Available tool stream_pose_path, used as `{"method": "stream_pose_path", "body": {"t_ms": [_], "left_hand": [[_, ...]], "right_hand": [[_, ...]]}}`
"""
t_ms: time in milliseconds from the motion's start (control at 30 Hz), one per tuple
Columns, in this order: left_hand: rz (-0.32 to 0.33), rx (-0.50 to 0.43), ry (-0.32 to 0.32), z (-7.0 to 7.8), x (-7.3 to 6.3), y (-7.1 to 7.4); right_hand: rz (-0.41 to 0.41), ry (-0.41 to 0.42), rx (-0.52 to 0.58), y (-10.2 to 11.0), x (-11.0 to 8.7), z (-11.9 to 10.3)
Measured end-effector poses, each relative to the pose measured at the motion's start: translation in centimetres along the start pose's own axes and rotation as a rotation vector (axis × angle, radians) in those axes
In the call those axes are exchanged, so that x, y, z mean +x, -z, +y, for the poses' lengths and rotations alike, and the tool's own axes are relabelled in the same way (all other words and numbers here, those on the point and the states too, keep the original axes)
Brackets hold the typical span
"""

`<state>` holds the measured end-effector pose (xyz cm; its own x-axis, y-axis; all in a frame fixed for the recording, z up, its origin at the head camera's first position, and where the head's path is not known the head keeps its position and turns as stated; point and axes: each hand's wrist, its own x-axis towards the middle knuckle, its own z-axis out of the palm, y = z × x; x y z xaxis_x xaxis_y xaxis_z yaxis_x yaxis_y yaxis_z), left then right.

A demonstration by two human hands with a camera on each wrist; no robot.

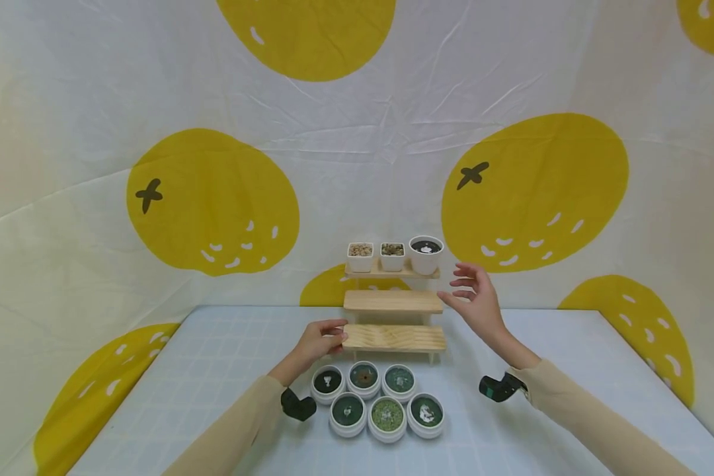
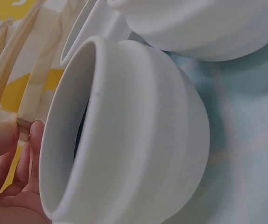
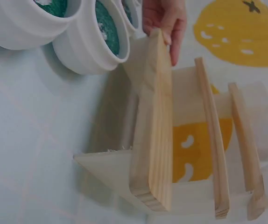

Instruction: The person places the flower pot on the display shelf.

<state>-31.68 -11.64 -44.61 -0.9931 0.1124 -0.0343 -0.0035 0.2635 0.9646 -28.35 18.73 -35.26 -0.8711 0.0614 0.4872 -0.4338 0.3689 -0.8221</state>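
Observation:
A three-tier wooden shelf stand [image 1: 394,337] with pale legs stands at the back of the table. My left hand [image 1: 318,340] pinches the left end of its lowest board, thumb on one face and fingers on the other, as the left wrist view shows. Off the stand's right side, my right hand [image 1: 478,305] hovers with loosely bent fingers and holds nothing. On the top board sit two small square pots [image 1: 360,259] of pebble-like bits and a round white pot [image 1: 426,258] with dark fill. The middle and lowest boards carry nothing.
Several round white pots [image 1: 387,418] with dark or green contents stand in two rows before the stand. One pot [image 2: 134,135] is close by my left wrist. A pale checked cloth [image 1: 226,383] covers the table; a fruit-print curtain [image 1: 357,178] hangs behind.

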Motion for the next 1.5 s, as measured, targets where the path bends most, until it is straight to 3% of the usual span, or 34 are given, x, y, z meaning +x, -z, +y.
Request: {"method": "stream_pose_path", "body": {"t_ms": [300, 800, 1500], "left_hand": [[-0.066, -0.015, 0.082, 0.2, 0.0, 0.3], [-0.185, -0.031, 0.111, -0.2, 0.6, 1.3], [-0.141, -0.004, 0.071, -0.5, 0.9, 1.1]], "right_hand": [[-0.082, 0.086, 0.020, -0.5, -1.8, 3.7], [-0.226, 0.037, 0.031, -1.1, -5.1, 4.6], [-0.491, -0.047, 0.130, -0.2, -9.2, 5.6]]}}
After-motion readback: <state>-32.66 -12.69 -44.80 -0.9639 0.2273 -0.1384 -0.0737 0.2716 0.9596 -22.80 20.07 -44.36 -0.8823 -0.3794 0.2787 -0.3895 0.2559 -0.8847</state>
